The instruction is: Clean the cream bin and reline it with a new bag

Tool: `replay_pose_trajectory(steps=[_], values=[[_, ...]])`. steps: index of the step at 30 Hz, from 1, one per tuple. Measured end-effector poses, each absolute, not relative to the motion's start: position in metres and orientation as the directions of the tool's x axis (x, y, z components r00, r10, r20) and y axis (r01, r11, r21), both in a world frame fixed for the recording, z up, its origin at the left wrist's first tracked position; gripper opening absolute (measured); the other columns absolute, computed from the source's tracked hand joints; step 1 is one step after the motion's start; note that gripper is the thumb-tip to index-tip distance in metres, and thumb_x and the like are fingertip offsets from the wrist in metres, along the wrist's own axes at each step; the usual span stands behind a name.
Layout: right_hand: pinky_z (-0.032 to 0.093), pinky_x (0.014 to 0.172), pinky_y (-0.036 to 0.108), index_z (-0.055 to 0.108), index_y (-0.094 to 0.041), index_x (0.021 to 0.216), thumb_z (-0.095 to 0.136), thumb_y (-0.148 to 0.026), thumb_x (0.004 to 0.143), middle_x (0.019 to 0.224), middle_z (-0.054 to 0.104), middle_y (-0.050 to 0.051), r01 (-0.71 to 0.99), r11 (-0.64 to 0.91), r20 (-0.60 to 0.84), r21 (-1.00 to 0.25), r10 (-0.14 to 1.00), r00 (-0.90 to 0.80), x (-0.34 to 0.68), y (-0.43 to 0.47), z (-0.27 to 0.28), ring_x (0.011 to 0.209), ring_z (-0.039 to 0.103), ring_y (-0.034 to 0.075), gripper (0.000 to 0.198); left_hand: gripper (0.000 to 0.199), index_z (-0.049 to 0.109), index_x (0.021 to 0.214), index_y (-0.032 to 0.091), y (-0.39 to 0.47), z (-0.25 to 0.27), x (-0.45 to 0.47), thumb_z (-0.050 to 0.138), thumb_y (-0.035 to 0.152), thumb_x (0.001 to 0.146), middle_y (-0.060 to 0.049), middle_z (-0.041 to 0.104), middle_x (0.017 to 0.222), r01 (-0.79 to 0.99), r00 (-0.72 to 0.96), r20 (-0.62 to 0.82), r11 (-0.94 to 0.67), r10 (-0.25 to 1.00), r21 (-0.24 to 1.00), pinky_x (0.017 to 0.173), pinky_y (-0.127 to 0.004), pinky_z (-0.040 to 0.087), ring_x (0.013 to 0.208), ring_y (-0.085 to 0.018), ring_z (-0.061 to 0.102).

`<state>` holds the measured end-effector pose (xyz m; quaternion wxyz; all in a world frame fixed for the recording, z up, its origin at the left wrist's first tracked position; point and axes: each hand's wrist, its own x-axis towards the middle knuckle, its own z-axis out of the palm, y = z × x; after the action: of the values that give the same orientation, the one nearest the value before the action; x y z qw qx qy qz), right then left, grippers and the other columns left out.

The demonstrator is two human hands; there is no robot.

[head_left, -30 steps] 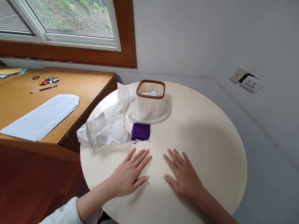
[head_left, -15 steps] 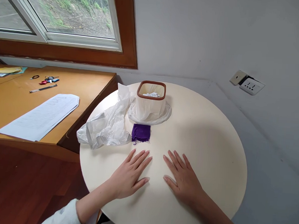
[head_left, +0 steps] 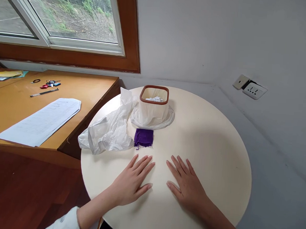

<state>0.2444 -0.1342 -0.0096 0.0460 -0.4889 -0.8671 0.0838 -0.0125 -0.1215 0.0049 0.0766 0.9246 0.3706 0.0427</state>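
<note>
I see left hand (head_left: 130,184) and right hand (head_left: 190,186) released, palms down, fingers spread on round table (head_left: 216,142). Purple cloth (head_left: 143,137) just beyond left fingertips, lying between them and brown-rimmed bin (head_left: 153,111). Plastic bag (head_left: 112,132) sprawls ahead-left of left hand; papers (head_left: 42,121) on desk (head_left: 95,86) farther left.

- brown-framed glass sliding window (head_left: 73,14)
- tan wooden desk (head_left: 92,90) below window
- white printed paper sheets (head_left: 43,121) on desk
- small red-blue-silver key bunch (head_left: 50,83)
- white rectangular plastic wall socket (head_left: 254,90)
</note>
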Motion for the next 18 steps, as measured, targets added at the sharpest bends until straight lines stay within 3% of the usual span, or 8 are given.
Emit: replay_pose_trajectory(steps=[18], values=[[0.016,0.109,0.051,0.013,-0.027,0.142,0.031,-0.043,0.091,0.149,0.017,0.002,0.832,0.515,0.014,-0.208,0.852,-0.524,0.2438,-0.1349,-0.0074,0.136,0.014,0.025,0.057,0.060,0.014,0.142,0.019,-0.1224,0.0081,-0.0112,0.035,0.040,0.090,-0.010,0.022,0.147,0.678,0.717,0.030,-0.707,0.696,0.199,0.110,-0.051,0.013,0.136,-0.026,0.018]])
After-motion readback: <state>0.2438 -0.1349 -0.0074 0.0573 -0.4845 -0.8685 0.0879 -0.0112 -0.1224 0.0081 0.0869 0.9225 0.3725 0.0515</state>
